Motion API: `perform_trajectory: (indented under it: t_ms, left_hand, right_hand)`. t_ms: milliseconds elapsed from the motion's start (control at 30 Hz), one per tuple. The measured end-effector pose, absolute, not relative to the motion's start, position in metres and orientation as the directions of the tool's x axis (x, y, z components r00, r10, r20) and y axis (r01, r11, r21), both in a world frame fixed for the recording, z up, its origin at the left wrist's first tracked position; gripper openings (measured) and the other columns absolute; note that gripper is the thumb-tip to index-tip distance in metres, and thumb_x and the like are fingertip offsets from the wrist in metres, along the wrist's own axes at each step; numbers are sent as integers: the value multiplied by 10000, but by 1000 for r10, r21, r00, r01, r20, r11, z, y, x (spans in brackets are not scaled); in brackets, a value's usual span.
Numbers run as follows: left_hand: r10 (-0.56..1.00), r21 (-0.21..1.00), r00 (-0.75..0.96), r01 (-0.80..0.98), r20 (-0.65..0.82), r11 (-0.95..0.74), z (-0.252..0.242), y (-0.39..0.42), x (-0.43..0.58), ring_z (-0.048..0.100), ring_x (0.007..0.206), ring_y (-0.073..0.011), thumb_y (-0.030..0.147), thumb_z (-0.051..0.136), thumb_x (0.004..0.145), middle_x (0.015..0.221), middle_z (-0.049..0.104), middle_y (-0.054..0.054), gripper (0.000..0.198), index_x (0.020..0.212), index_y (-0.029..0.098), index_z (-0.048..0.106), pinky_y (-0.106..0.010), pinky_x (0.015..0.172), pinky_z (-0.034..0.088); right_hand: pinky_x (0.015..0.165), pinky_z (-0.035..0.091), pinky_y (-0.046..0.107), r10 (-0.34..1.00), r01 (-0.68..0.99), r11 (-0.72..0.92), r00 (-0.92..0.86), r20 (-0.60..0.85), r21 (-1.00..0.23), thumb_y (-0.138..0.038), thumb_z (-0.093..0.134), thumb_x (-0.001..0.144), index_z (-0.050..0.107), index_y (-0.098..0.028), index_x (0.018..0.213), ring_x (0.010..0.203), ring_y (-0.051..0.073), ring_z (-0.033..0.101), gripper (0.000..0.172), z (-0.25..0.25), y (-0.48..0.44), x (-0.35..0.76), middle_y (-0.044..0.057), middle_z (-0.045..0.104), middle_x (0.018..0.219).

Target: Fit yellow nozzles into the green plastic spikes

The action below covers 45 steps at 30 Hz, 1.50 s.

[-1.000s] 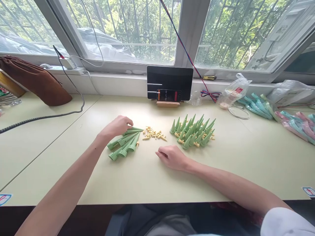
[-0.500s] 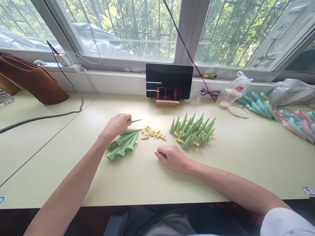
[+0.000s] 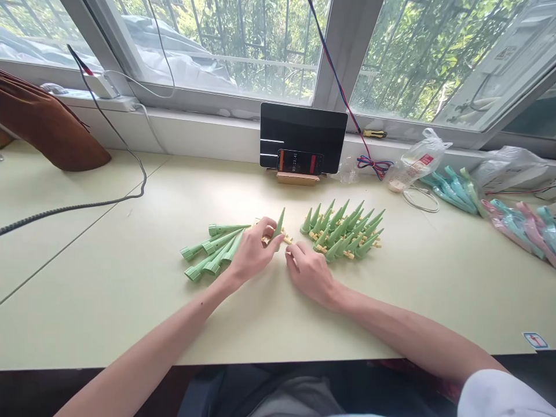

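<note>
My left hand [image 3: 256, 248] is closed around a green plastic cone [image 3: 279, 223], which stands upright with its point up. Small yellow pegs [image 3: 286, 238] lie in a loose pile beside and partly behind that hand. Close on its right, my right hand [image 3: 310, 271] rests on the table with fingers curled together; whatever is between the fingertips is too small or hidden to make out. To the left, several long green cones [image 3: 202, 267] lie on their sides. On the right stands a cluster of green cones [image 3: 343, 229] with yellow pegs at their lower parts.
A phone showing a timer [image 3: 299, 162] leans on a black tablet [image 3: 304, 130] at the back. Bagged teal and pink pieces [image 3: 516, 223] lie at the far right. A dark cable [image 3: 87, 204] crosses the left, near a brown pouch [image 3: 52, 127].
My left hand has moved right from the lying cones to the peg pile, and its cone has turned upright. My right hand has shifted slightly right and forward.
</note>
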State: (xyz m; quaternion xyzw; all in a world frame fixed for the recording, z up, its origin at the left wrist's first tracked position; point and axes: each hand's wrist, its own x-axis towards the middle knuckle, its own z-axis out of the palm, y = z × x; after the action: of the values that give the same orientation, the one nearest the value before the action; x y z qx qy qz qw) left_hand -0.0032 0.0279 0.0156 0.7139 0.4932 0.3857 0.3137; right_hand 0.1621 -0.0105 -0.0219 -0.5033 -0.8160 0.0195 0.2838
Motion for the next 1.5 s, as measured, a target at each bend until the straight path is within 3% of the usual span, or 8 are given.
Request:
perform_trajectory:
  t_ms: [167,367,633,833,1000,1167,1367,1500]
  left_hand:
    - [969,949,166,226,184,-219,5,24,-1,675,681,-181,471,624,858,851,701,-54,324,1036,205,573,-233,440,492]
    - [958,913,79,290,276,-287,5,21,2,696,701,-185,478,648,842,829,722,-43,309,988,209,601,-264,555,533]
    - [961,917,32,292,274,-271,-4,22,3,685,646,-186,490,646,840,743,704,-29,307,951,210,587,-260,529,483]
    - [969,933,57,261,240,-247,-6,23,4,564,507,-115,473,610,882,717,646,2,290,992,213,544,-219,442,390]
    - [975,953,65,210,211,-220,-2,23,4,639,657,-152,485,612,876,755,655,-11,305,1003,218,538,-220,513,483]
    - [979,971,98,147,177,-190,-2,25,4,660,691,-163,497,654,836,793,665,-22,345,1021,219,570,-215,495,508]
    - [975,979,161,107,154,-173,-2,24,5,683,870,-219,477,673,825,1095,692,-104,358,1045,196,653,-226,464,534]
    - [958,963,219,155,184,-220,-3,23,4,663,873,-209,473,645,847,1087,689,-87,330,1035,204,678,-246,525,573]
  right_hand:
    - [506,395,243,870,845,437,-309,385,-309,-172,418,974,528,-187,1313,812,173,615,357,-16,-11,162,121,586,1168]
    - [622,505,268,889,868,414,-321,326,-274,-184,420,977,485,-206,1397,1079,235,597,426,-13,-10,162,140,538,1335]
    - [569,439,240,884,846,432,-329,331,-313,-197,380,1014,564,-186,1270,1004,198,608,316,-15,-9,164,125,592,1225]
    - [531,356,243,874,835,449,-336,352,-318,-172,395,1014,614,-183,1033,846,161,594,220,-19,-8,165,95,610,1115]
    - [540,344,253,897,827,413,-296,328,-382,-202,419,1019,580,-186,977,748,146,567,167,-20,-6,165,69,611,1021]
    - [605,386,255,905,800,409,-296,304,-439,-237,487,999,555,-193,1021,830,166,592,83,-21,-5,167,53,618,999]
    - [566,328,263,880,828,458,-370,297,-324,-271,438,1020,574,-199,1025,828,176,569,154,-23,-3,167,59,595,944]
    - [558,309,277,875,834,465,-383,296,-296,-236,413,1020,565,-182,986,790,174,552,165,-24,-2,166,66,592,918]
